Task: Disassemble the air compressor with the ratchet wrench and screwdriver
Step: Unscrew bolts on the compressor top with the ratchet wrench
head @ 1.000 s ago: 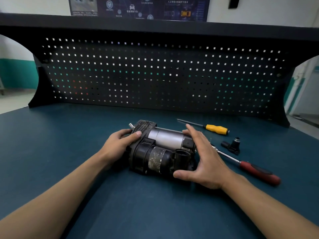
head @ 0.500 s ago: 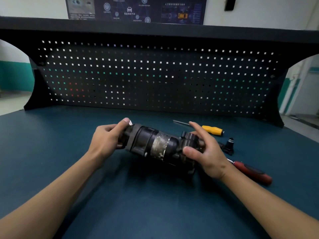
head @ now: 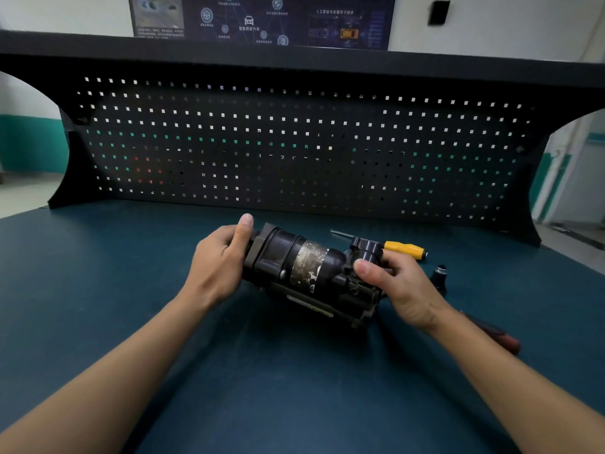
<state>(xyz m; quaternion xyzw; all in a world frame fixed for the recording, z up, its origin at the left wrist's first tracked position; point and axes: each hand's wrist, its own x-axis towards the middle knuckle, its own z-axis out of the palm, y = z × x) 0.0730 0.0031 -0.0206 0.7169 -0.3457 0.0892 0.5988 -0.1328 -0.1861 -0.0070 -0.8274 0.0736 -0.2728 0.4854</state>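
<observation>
The far wall poster [head: 262,18] is too small for us to read. Our left hand [head: 216,267] and right hand [head: 402,286] curl fingers [head: 361,268] round the air compressor [head: 281,257], its label [head: 307,265] worn.

Chinese text on the wall poster [head: 262,18] and the air compressor [head: 284,257] label is unreadable.

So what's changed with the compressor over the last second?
The left hand and right hand rolled the compressor: its silver cylinder, on top before, is out of sight, and the black body with the worn label faces up. Its left end looks lifted off the table. Both hands now grip its ends. The screwdriver, wrench and small black part stayed put.
</observation>
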